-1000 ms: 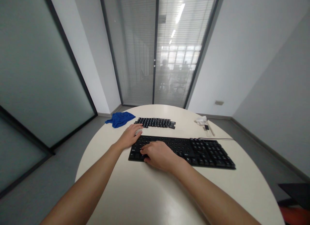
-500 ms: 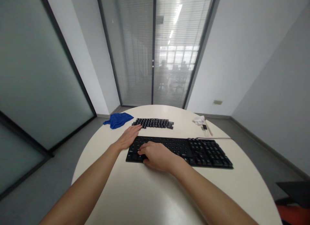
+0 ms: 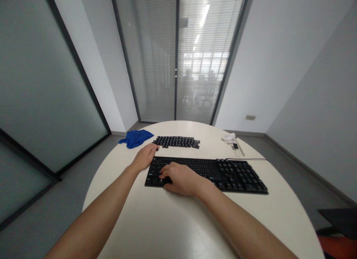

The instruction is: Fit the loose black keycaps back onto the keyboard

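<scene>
A black keyboard [image 3: 238, 175] lies across the table; keycaps fill its right-hand part, while much of its main field is bare. My right hand [image 3: 181, 179] rests over its lower left corner, thumb and fingers curled together; whatever is between them is hidden. Beyond the keyboard's upper left corner, my left hand [image 3: 145, 156] pinches a small dark keycap [image 3: 157, 149] at its fingertips. Rows of loose black keycaps [image 3: 178, 141] lie just past that hand, towards the far edge.
A crumpled blue cloth [image 3: 136, 139] lies at the far left of the round table [image 3: 156, 221]. At the far right are a white tissue [image 3: 229, 138], a thin stick [image 3: 240, 147] and a small black-and-clear item [image 3: 235, 146]. The keyboard's cable [image 3: 251, 159] runs right. A red-and-black chair [image 3: 338, 229] stands at right.
My left hand has drawn back slightly to the left from the loose keycaps, its fingers closing on one. My right hand stays at the keyboard's lower left with barely any shift.
</scene>
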Motion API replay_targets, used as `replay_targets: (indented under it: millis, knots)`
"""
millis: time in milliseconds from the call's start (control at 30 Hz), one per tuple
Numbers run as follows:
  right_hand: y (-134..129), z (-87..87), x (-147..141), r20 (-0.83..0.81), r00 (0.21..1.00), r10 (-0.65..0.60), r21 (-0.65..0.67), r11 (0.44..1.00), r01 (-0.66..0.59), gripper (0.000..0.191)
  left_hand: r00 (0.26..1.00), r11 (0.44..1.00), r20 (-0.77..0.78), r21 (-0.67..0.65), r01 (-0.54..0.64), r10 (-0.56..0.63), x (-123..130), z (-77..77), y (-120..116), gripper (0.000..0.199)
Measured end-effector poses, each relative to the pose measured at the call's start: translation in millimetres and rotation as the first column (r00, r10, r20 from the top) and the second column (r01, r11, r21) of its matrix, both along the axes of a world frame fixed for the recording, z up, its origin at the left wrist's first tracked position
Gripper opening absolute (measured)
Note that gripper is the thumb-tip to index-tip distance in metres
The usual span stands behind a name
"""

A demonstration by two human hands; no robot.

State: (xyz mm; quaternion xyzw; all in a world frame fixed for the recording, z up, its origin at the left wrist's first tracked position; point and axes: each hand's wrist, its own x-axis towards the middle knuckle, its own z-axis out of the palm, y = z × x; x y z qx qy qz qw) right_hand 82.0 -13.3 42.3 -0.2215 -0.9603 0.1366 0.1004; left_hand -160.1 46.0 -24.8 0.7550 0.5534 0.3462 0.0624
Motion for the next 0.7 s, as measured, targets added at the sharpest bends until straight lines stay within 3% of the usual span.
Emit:
replay_targets:
  millis: [200,367,533,600,700]
  knots:
    - [0.3,2.3,0.2,0.01,1.0,-0.005,-0.008,1.0,0.005,0.031,0.998,0.998,0.026,-0.008,-0.056,0.056,-9.6,-4.4,4.5,0.021]
    - [3.6,5.3,3.8,0.005,1.0,0.005,-0.08,0.997,-0.005,0.036,0.996,0.997,0.047,-0.032,-0.072,0.073,-18.4,-6.2,5.2,0.021]
    - [16.2,3.9,10.0,-0.052,0.994,0.098,-0.177,0.978,-0.106,0.038,0.992,0.997,0.101,-0.027,-0.078,0.081,-17.6,0.1,1.4,0.022]
    - [22.3,2.4,12.5,-0.122,0.991,0.062,-0.21,0.974,-0.086,0.031,0.988,0.998,0.141,-0.011,-0.057,0.058,-12.3,5.1,-1.5,0.025]
    - [34.0,-5.0,18.4,-0.233,0.964,-0.126,-0.189,0.979,0.082,0.022,0.981,1.0,0.191,0.0,0.025,-0.024,0.8,14.5,-8.3,0.031]
